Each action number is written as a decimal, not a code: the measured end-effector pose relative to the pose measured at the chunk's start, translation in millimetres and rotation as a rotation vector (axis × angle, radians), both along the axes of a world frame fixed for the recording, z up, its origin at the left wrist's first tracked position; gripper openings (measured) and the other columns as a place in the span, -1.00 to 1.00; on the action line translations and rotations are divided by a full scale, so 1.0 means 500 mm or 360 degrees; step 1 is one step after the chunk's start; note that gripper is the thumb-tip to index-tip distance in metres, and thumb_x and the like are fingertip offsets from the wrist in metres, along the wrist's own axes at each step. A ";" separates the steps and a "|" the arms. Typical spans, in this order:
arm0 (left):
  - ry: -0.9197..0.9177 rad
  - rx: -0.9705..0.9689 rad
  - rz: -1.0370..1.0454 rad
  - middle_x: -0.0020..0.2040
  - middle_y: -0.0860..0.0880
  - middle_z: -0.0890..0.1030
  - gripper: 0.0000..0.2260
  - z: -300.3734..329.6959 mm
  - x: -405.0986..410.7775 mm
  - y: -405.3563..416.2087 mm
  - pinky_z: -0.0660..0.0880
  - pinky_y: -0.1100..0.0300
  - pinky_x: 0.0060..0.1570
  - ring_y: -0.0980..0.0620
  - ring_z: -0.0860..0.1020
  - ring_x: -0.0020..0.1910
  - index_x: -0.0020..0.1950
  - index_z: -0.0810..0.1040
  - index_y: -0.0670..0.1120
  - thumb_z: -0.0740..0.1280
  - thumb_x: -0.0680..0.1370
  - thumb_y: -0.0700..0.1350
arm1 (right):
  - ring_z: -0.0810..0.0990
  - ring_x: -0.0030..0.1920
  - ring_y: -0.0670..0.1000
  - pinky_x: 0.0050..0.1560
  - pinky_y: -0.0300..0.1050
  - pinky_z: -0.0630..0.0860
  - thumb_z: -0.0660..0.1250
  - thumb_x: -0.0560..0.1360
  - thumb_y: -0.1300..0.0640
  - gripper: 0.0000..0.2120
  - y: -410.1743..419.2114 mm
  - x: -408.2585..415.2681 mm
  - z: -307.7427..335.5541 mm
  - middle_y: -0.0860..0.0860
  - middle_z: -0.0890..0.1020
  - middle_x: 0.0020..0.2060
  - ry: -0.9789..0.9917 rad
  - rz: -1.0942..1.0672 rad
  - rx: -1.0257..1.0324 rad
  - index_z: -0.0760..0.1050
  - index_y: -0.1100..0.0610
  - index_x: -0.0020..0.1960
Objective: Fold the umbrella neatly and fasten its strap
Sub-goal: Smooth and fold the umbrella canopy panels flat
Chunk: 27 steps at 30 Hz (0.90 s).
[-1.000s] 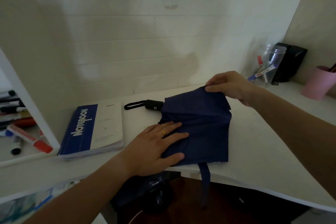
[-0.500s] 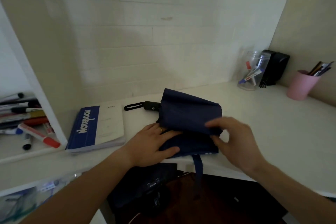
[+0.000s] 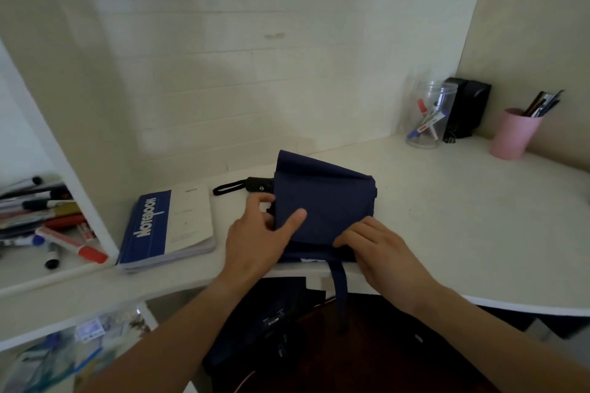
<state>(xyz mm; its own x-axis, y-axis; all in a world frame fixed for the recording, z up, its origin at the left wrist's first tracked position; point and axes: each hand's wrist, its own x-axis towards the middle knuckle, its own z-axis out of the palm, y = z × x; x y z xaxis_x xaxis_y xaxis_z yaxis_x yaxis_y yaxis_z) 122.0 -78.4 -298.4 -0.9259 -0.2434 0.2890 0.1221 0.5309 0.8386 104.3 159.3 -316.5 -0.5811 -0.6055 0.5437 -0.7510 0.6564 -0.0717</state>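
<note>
A collapsed navy umbrella (image 3: 322, 201) lies on the white desk (image 3: 447, 217), its canopy folded over into a flat wad. Its black handle (image 3: 259, 185) with a wrist loop points left. The navy strap (image 3: 339, 290) hangs over the desk's front edge. My left hand (image 3: 258, 239) grips the canopy's left edge, thumb on top of the cloth and fingers by the shaft. My right hand (image 3: 376, 246) presses its fingertips on the folded cloth at the near right corner.
A blue-and-white notebook (image 3: 169, 226) lies left of the umbrella. Markers (image 3: 64, 239) fill a shelf at far left. At the back right stand a clear jar of pens (image 3: 426, 118), a black box (image 3: 466, 105) and a pink cup (image 3: 514, 134). A dark bag (image 3: 271, 329) sits under the desk.
My right hand carried the far flap of the canopy toward me and now presses it down at the near edge. My left hand shifted from lying flat to gripping the left edge.
</note>
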 end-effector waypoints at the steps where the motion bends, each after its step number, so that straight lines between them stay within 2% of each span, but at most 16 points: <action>1: 0.0031 -0.0068 -0.0014 -0.10 0.15 0.69 -0.57 -0.004 -0.004 0.005 0.67 -0.03 -0.06 0.10 0.70 -0.14 0.24 0.34 0.25 0.43 0.47 0.28 | 0.53 -0.04 -0.04 -0.07 -0.23 0.51 0.45 0.35 0.47 -0.57 0.000 0.001 0.002 -0.09 0.62 -0.02 0.0008 0.0000 -0.0002 0.60 0.03 0.08; 3: 0.0045 -0.0153 -0.0096 0.02 0.09 0.70 -0.61 -0.014 -0.010 0.006 0.67 -0.05 -0.01 0.07 0.70 -0.05 0.26 0.36 0.30 0.44 0.54 0.05 | 0.55 0.00 0.00 -0.03 -0.16 0.55 0.45 0.37 0.41 -0.59 0.001 0.004 0.010 -0.06 0.63 0.03 0.0067 -0.0039 -0.0018 0.61 0.06 0.13; 6: -0.0048 -0.0154 -0.0187 0.21 0.09 0.66 -0.64 -0.027 -0.008 -0.004 0.63 -0.02 0.15 0.09 0.64 0.14 0.27 0.48 0.29 0.43 0.53 0.02 | 0.57 0.08 0.06 0.03 -0.06 0.57 0.50 0.34 0.25 -0.56 0.012 -0.001 0.026 -0.01 0.63 0.10 0.0106 -0.0232 -0.0060 0.59 0.08 0.21; 8: -0.0058 -0.0104 -0.0220 0.20 0.10 0.67 -0.64 -0.033 -0.005 -0.013 0.62 0.00 0.17 0.13 0.65 0.14 0.30 0.52 0.23 0.43 0.52 0.01 | 0.60 -0.01 0.06 -0.05 -0.08 0.58 0.54 0.32 0.23 -0.59 0.022 -0.010 0.026 -0.04 0.66 0.01 0.0135 -0.0289 -0.0021 0.63 0.07 0.16; 11: -0.0112 -0.0115 -0.0251 0.24 0.05 0.67 -0.62 -0.030 -0.005 -0.020 0.60 0.06 0.21 0.14 0.64 0.16 0.37 0.52 0.11 0.45 0.56 -0.08 | 0.61 -0.14 0.06 -0.18 -0.10 0.54 0.55 0.32 0.29 -0.72 0.033 -0.015 0.014 -0.05 0.68 -0.12 0.0260 -0.0191 0.0063 0.68 0.06 -0.01; 14: -0.0207 -0.0320 -0.0248 0.28 0.03 0.63 -0.53 -0.018 0.001 -0.025 0.55 0.13 0.26 0.10 0.61 0.20 0.45 0.46 0.05 0.45 0.56 -0.06 | 0.62 -0.16 0.06 -0.24 -0.10 0.54 0.53 0.33 0.31 -0.75 0.041 -0.013 0.014 -0.04 0.68 -0.15 0.0295 -0.0077 0.0105 0.69 0.06 -0.06; 17: -0.0267 -0.0662 -0.0255 0.15 0.00 0.59 -0.46 -0.008 0.002 -0.030 0.47 0.20 0.17 0.02 0.55 0.18 0.51 0.41 0.01 0.44 0.55 0.01 | 0.63 -0.14 0.06 -0.22 -0.08 0.57 0.55 0.32 0.31 -0.75 0.044 -0.014 0.022 -0.04 0.68 -0.14 0.0272 0.0024 0.0174 0.71 0.05 -0.06; 19: -0.0276 -0.0897 -0.0267 0.10 0.01 0.47 -0.44 0.002 -0.001 -0.034 0.37 0.25 0.10 0.02 0.44 0.18 0.51 0.41 -0.02 0.44 0.53 0.05 | 0.61 -0.10 0.04 -0.18 -0.13 0.56 0.54 0.35 0.28 -0.76 0.042 -0.016 0.024 -0.05 0.66 -0.12 0.0253 0.0085 0.0271 0.71 0.04 -0.03; 22: -0.0051 -0.1143 -0.0236 0.25 0.00 0.34 -0.41 0.028 -0.013 -0.028 0.36 0.24 0.19 0.01 0.32 0.32 0.47 0.44 0.03 0.42 0.44 0.09 | 0.58 -0.07 0.02 -0.15 -0.16 0.53 0.52 0.38 0.26 -0.77 0.042 -0.021 0.026 -0.06 0.64 -0.10 0.0262 0.0122 0.0369 0.70 0.03 0.00; 24: 0.0200 -0.1230 -0.0377 0.48 0.02 0.31 -0.49 0.039 -0.027 -0.011 0.33 0.14 0.41 0.02 0.25 0.50 0.49 0.42 0.09 0.33 0.54 0.11 | 0.57 -0.07 0.02 -0.14 -0.15 0.53 0.51 0.39 0.25 -0.77 0.041 -0.023 0.028 -0.07 0.64 -0.10 0.0255 0.0130 0.0386 0.70 0.03 0.00; 25: 0.0238 -0.1309 -0.0498 0.61 0.03 0.22 -0.53 0.037 -0.033 -0.003 0.20 0.10 0.53 0.04 0.15 0.59 0.55 0.35 0.13 0.22 0.63 0.13 | 0.57 -0.08 0.02 -0.14 -0.14 0.54 0.51 0.39 0.25 -0.78 0.039 -0.023 0.030 -0.07 0.64 -0.11 0.0243 0.0130 0.0397 0.70 0.03 -0.01; 27: 0.0128 -0.1540 -0.0679 0.68 0.07 -0.04 -0.53 0.015 -0.039 0.000 0.00 0.08 0.61 0.09 -0.05 0.64 0.64 0.08 0.21 -0.01 0.71 0.18 | 0.56 -0.12 0.01 -0.15 -0.13 0.55 0.49 0.38 0.26 -0.78 0.036 -0.021 0.039 -0.08 0.64 -0.13 0.0181 0.0124 0.0443 0.69 0.02 -0.03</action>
